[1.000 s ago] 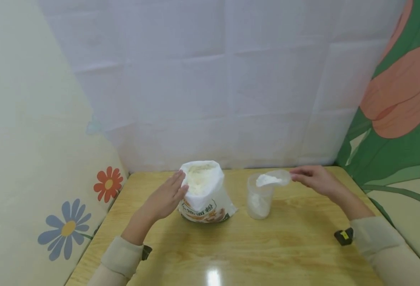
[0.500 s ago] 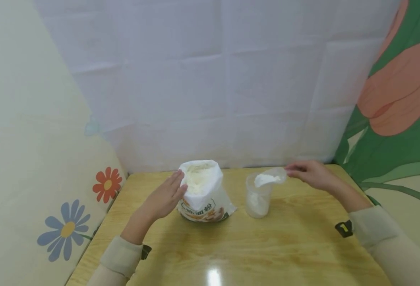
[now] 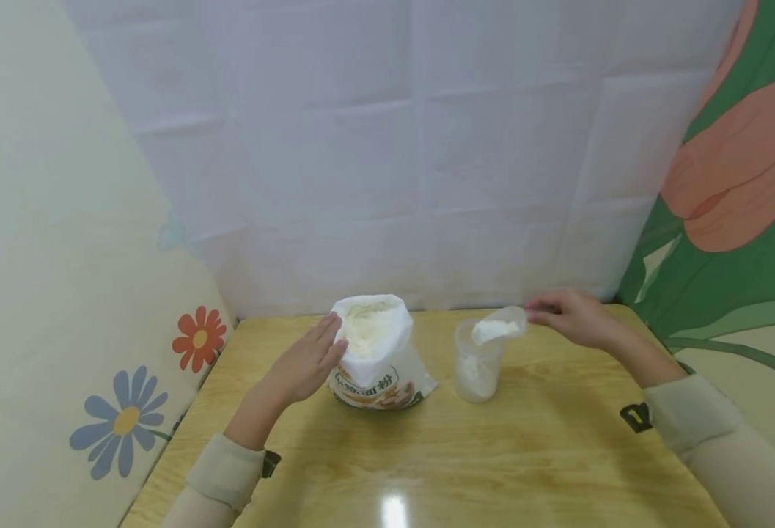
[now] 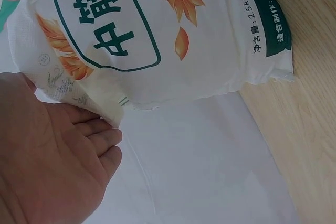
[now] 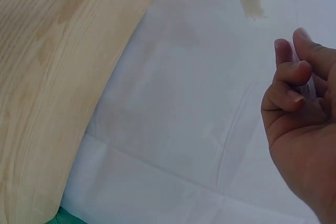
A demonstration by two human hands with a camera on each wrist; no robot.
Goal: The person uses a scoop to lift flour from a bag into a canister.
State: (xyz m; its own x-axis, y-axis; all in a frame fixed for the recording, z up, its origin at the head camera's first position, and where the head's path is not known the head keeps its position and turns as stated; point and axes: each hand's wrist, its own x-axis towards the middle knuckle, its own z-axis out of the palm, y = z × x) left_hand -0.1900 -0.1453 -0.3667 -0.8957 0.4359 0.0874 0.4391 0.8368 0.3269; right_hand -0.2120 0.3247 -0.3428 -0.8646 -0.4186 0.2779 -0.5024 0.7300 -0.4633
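Note:
A white printed bag of flour [image 3: 394, 381] stands unsealed at the table's back, flour showing in its mouth. My left hand [image 3: 303, 365] rests against the bag's left side near the rim, fingers mostly straight; in the left wrist view the bag's edge [image 4: 105, 111] partly hides them. To the right, a clear plastic cup [image 3: 478, 378] has flour inside. My right hand [image 3: 575, 319] pinches the handle of a clear scoop [image 3: 514, 320], whose flour-loaded end is over the cup's mouth. In the right wrist view the thumb and fingers [image 5: 299, 74] close on the thin handle.
The bag and cup stand on a wooden table [image 3: 493, 469], a short gap between them. A white cloth [image 3: 387, 183] hangs right behind the table. Flower-patterned walls stand on the left and right.
The scoop and my right hand have shifted slightly left, and the scoop looks a little more tilted, its loaded end down. My left hand stays on the bag.

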